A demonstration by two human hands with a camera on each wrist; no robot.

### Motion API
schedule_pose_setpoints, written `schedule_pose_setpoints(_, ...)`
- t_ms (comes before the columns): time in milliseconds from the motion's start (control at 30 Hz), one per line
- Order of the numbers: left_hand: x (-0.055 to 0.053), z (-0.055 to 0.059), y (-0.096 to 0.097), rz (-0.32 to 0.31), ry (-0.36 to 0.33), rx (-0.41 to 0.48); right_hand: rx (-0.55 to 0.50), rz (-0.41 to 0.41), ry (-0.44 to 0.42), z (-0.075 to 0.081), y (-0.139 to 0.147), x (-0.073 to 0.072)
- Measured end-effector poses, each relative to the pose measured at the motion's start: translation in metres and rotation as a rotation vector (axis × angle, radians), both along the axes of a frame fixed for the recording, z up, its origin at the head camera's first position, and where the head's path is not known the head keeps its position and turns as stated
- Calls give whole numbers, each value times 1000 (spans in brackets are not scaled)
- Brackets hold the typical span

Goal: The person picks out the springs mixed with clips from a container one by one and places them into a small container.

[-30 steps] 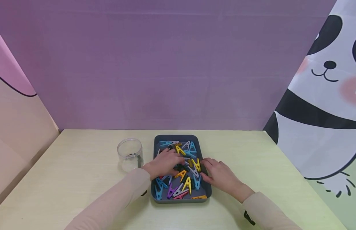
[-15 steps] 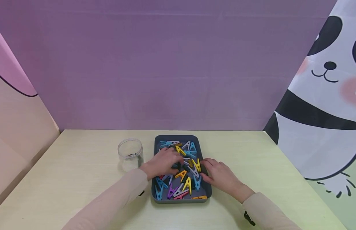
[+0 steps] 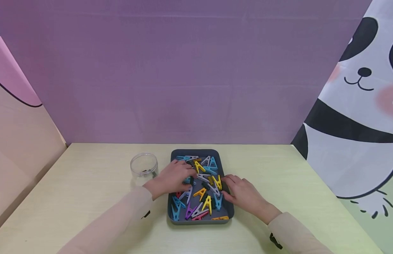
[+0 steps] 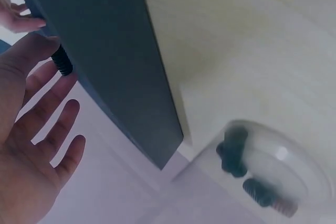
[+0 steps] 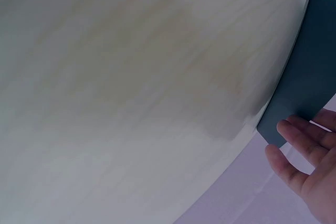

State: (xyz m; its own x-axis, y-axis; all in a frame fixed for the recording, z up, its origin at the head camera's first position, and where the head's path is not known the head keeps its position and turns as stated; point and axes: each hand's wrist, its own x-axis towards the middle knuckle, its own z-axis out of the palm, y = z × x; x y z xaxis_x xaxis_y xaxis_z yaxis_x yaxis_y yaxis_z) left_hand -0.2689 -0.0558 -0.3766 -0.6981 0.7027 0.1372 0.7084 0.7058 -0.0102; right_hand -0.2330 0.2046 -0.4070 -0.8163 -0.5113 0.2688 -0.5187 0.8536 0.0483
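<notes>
My left hand (image 3: 174,177) hovers over the left part of a dark grey tray (image 3: 199,222). Its thumb and forefinger pinch a black threaded bolt (image 4: 62,60), while the other fingers stay spread. Inside the tray lie several plastic clothes pegs in blue, purple, red, white and yellow, such as a yellow clothes peg (image 3: 207,204), with dark pieces among them. My right hand (image 3: 244,194) touches the tray's right rim, fingers lightly bent. In the right wrist view its fingers lie against the tray's outer wall (image 5: 310,77).
A clear round jar (image 3: 143,164) stands on the table just left of the tray. Several dark bolts (image 4: 257,191) show in it in the left wrist view. Behind the pale wooden table (image 3: 97,183) rises a purple backdrop (image 3: 183,77).
My left hand has drawn back leftward from the middle of the tray, carrying the black bolt and uncovering more pegs. My right hand keeps its place at the rim.
</notes>
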Motion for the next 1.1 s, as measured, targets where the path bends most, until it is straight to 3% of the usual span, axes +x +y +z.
schedule_pose_setpoints(200,3,10,-12,2,21,37,4,0,1,0,0,0)
schedule_pose_setpoints(467,6,24,-30,55,39,97,7,6,18,-1,0,-1)
schedule_pose_setpoints(800,6,38,-58,173,87,170,6,17,28,-2,0,-2)
schedule_pose_setpoints(1100,7,42,-86,226,102,228,8,23,37,-2,0,-2)
